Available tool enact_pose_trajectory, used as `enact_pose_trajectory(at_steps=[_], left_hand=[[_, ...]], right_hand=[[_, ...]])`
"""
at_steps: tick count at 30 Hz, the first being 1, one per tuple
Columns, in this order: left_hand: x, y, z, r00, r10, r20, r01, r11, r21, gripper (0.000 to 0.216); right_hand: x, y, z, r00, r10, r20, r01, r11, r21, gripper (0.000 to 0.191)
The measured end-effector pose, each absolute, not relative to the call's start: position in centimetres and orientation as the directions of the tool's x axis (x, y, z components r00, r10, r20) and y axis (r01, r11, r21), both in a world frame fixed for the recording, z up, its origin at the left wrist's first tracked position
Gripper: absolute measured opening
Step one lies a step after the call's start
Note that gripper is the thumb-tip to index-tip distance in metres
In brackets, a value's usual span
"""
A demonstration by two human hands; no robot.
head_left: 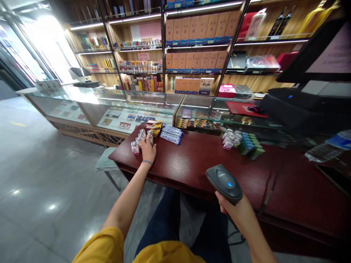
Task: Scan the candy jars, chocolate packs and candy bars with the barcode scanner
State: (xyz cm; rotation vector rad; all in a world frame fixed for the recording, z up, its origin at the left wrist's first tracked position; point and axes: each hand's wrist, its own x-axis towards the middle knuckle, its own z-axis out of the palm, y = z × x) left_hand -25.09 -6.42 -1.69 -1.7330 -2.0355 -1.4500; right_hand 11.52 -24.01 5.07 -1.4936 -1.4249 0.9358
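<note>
Left grip [148, 149]: stretched forward to the left end of the polished red-brown wooden surface [192, 160], fingers down among small clear silver-lidded jars [135, 147]; cannot tell whether clenched on one or merely resting there.
Left wrist: ringed by a thin grey-blue band [148, 162].
Right grip [233, 208]: wrapped firmly around the handle of a dark grey barcode scanner [225, 182].
Scanner: held above the near edge of the surface, head tipped forward and to the left, blue light glowing on top.
Jars on the left: grouped close together, partly hidden by the left grip, some with pinkish contents.
Beside those jars: yellow-and-brown packets [155, 127], then long blue-and-white wrapped packets [171, 134] laid next to them.
Right half of the surface: pink-and-white silver-lidded jars [230, 139], just beside rows of green and blue cylinders [250, 145], somewhat blurred.
Far right: clear plastic bottle with a blue label [326, 147].
Behind the surface: long glass-topped display case [153, 100], bearing a red mat [237, 109] with a dark mouse [255, 109].
Back wall: lit wooden shelves lined with orange-brown boxes [201, 29].
Left of the surface: pale green padded stool [105, 160].
</note>
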Motion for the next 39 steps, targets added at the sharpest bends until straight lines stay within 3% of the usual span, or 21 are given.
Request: enact_pose_trajectory(at_steps=[6, 10, 12, 15, 18, 21, 29, 39], left_hand=[[-24.8, -7.1, -1.5, -0.296, 0.722, 0.625, 0.847, -0.105, 0.521, 0.048], [-24.4, -7.2, -1.5, -0.288, 0.745, 0.601, 0.736, -0.229, 0.637, 0.046], [-23.6, -6.9, -1.6, -0.311, 0.796, 0.519, 0.529, -0.309, 0.791, 0.048], [-21.5, -6.3, -1.4, -0.209, 0.914, 0.346, 0.041, -0.346, 0.937, 0.057], [-18.7, -5.8, -0.9, -0.034, 0.961, 0.275, -0.294, -0.272, 0.916, 0.067], [-15.9, -5.3, -0.5, 0.078, 0.968, 0.236, -0.426, -0.182, 0.886, 0.074], [-12.0, -3.7, -1.0, 0.163, 0.958, 0.236, -0.497, -0.127, 0.859, 0.074], [-11.6, -3.7, -1.1, 0.158, 0.958, 0.238, -0.359, -0.169, 0.918, 0.077]], right_hand=[[10.9, -23.9, 5.3, 0.08, 0.997, 0.016, 0.347, -0.013, -0.938, 0.031], [10.3, -23.9, 5.4, 0.094, 0.995, 0.026, 0.334, -0.006, -0.943, 0.035], [10.3, -23.9, 5.3, 0.089, 0.996, 0.029, 0.332, -0.002, -0.943, 0.038], [10.5, -23.7, 5.0, 0.079, 0.996, 0.033, 0.334, 0.005, -0.942, 0.039], [10.7, -23.7, 5.0, 0.089, 0.995, 0.037, 0.324, 0.006, -0.946, 0.037], [10.6, -23.9, 5.2, 0.101, 0.994, 0.033, 0.32, -0.001, -0.947, 0.033], [10.7, -24.3, 5.8, 0.075, 0.996, 0.05, 0.361, 0.019, -0.932, 0.038], [11.2, -24.2, 5.4, 0.089, 0.992, 0.088, 0.351, 0.051, -0.935, 0.029]])
